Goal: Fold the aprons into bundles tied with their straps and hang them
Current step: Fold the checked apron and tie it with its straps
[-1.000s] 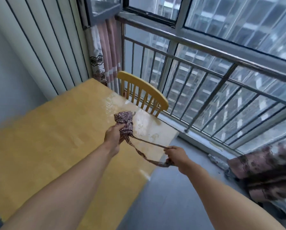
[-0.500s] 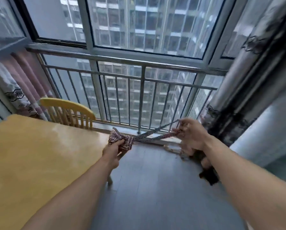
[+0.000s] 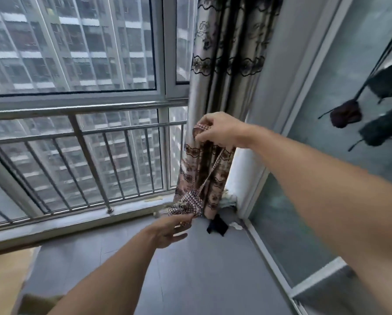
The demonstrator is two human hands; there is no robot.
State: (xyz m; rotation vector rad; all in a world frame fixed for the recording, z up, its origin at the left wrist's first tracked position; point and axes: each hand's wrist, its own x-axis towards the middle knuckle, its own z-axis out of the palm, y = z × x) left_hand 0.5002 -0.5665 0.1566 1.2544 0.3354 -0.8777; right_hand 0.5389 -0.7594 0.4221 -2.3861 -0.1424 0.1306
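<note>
- While the checked apron bundle [image 3: 187, 204] hangs low at centre frame before the patterned curtain [image 3: 215, 87], it dangles from its straps [image 3: 209, 173], which rise to the right hand [image 3: 220, 130] above.
- Right hand: fingers curled, pinching the gathered top of the straps, a loop of checked cloth showing at the fingertips.
- Left hand [image 3: 170, 230]: just under the bundle, fingers loosely extended; fingertips touch its lower edge. Whether thumb and finger nip the cloth is hard to tell through the blur.
- Handling, as judged: thin cotton, light, soft, not fragile. The bundle sags and takes the shape of whatever holds it; the straps stretch taut under its small weight, so it will swing freely.
- Risk, as judged: the wrap could loosen if the load is taken by the loose cloth rather than the tie.
- Where to hold: by the strap loop up top for hanging; a palm under the bundle steadies the swing.
- Upper right of frame: dark bundles [image 3: 346, 113] already hang on cords against the grey-green wall [image 3: 326, 92], likely the place this one goes.
- Left of frame: metal window railing [image 3: 83, 130]; a small dark scrap [image 3: 217, 227] lies on the grey floor [image 3: 201, 269] beneath the curtain.
</note>
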